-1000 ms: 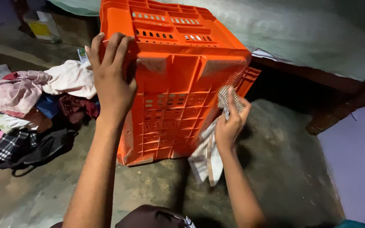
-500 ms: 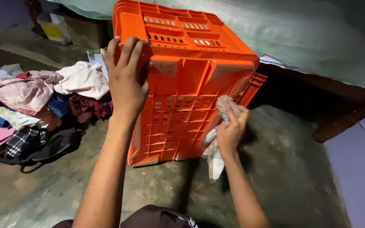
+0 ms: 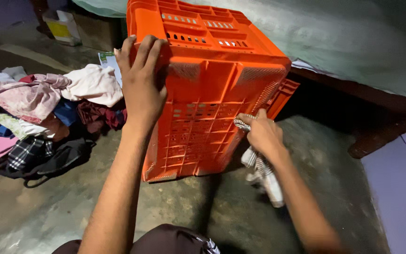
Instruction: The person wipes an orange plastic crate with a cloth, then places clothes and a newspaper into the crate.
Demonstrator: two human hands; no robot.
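An orange plastic crate (image 3: 212, 89) stands upside down on the concrete floor, tilted slightly. My left hand (image 3: 142, 84) grips its upper left corner, fingers over the top edge. My right hand (image 3: 263, 134) is closed on a striped white-and-grey cloth (image 3: 263, 175) and presses it against the crate's right side wall. The loose end of the cloth hangs below my wrist toward the floor.
A heap of clothes (image 3: 48, 108) lies on the floor to the left, with a black bag (image 3: 52, 160) in front. A bed with a pale green cover (image 3: 353, 42) runs behind the crate. A yellow-and-white container (image 3: 62, 27) stands at the back left. A purple surface (image 3: 395, 188) is at right.
My right hand has turned palm-down and slid the cloth lower along the crate's side. The left hand has kept its hold on the corner.
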